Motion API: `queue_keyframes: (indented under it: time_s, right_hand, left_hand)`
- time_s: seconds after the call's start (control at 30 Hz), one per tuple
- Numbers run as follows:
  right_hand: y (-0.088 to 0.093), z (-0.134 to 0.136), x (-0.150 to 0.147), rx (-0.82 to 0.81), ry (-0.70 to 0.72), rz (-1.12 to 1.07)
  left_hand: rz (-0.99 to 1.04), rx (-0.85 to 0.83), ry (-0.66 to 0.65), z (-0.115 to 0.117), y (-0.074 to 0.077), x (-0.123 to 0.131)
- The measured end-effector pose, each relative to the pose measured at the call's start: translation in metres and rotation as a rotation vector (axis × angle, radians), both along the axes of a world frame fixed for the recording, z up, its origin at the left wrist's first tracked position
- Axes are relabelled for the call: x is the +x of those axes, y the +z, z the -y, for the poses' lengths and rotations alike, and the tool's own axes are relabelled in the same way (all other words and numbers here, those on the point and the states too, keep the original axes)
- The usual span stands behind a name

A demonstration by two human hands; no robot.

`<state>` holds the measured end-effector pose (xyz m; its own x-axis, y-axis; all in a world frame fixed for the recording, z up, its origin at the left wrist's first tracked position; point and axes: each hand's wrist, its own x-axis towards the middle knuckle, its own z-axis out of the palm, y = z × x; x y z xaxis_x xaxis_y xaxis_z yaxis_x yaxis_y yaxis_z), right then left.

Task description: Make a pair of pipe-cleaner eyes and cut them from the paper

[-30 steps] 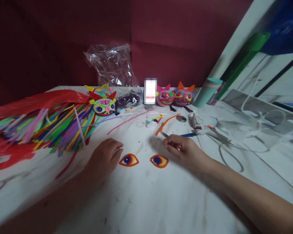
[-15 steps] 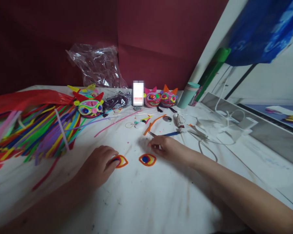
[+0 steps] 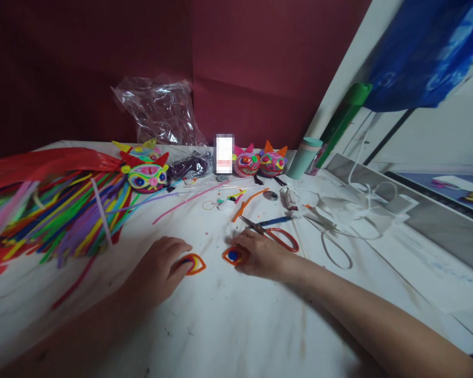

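Observation:
Two eye-shaped pieces, each with an orange chenille-stem rim and a yellow and blue inside, lie a short way apart on the white table. My left hand [image 3: 163, 270] pinches the outer end of the left eye piece [image 3: 197, 265], its thumb and fingertips covering part of the blue. Over the right eye piece [image 3: 230, 255] my right hand [image 3: 262, 254] has its fingers closed at the right end, hiding that side. Just beyond my right hand lie red-handled scissors [image 3: 286, 239], blades pointing left, partly across a blue pen-like tool [image 3: 276, 220]. An orange chenille stem [image 3: 249, 203] rests farther back.
Colourful chenille stems [image 3: 76, 220] are heaped at the left. Decorated animal heads [image 3: 145, 176] stand at the back, beside a phone [image 3: 224, 155] with a blurred screen. A green-lidded cup [image 3: 305, 157], a crumpled tube [image 3: 288, 198] and white cables [image 3: 337, 252] occupy the right.
My right hand has moved down and slightly toward me onto the right eye piece, uncovering the red-handled scissors. My left hand stays at the left piece. The view has shifted slightly.

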<state>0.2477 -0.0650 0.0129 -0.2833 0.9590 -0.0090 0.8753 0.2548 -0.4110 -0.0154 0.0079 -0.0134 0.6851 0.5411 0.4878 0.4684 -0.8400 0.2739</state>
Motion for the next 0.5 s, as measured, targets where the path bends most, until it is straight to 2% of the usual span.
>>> queue_keyframes:
  time_s: [0.23, 0.33, 0.43, 0.5]
  right_hand:
    - [0.004, 0.0008, -0.0066, -0.062, -0.072, -0.018]
    - [-0.0003, -0.0013, -0.0043, -0.133, -0.121, -0.257]
    - [-0.0026, -0.0029, -0.0022, -0.332, -0.201, -0.54]
    - [0.0008, -0.0023, 0.0005, -0.37, -0.267, -0.482]
  left_hand:
    - [-0.006, -0.039, -0.014, 0.0014, 0.0028, 0.0029]
    - [-0.019, -0.059, -0.022, 0.003, 0.0031, 0.0031]
    - [-0.047, -0.06, -0.023, 0.0031, 0.0018, 0.0022]
    - [-0.047, -0.045, -0.009, 0.0022, 0.001, 0.0011]
